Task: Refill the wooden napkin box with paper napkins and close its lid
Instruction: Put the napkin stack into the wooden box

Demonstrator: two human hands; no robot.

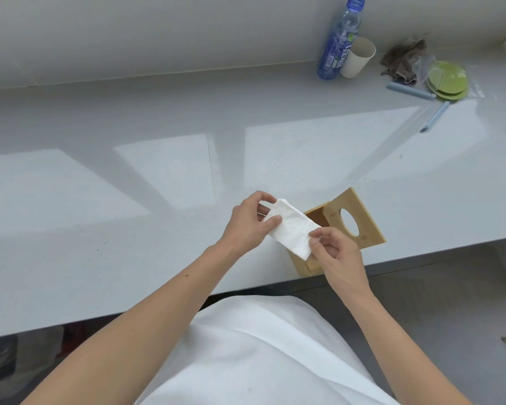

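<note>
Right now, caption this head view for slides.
Left hand and right hand hold paper napkins over the open wooden box.

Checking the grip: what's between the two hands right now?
Head view: a folded white napkin stack spans from left hand to right hand, pinched at both ends, over the open wooden box.

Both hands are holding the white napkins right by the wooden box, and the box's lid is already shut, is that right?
Not quite: the lid is open, swung back from the wooden box, as the head view shows. The rest stands: the left hand and the right hand both hold the napkins right by the box.
</note>
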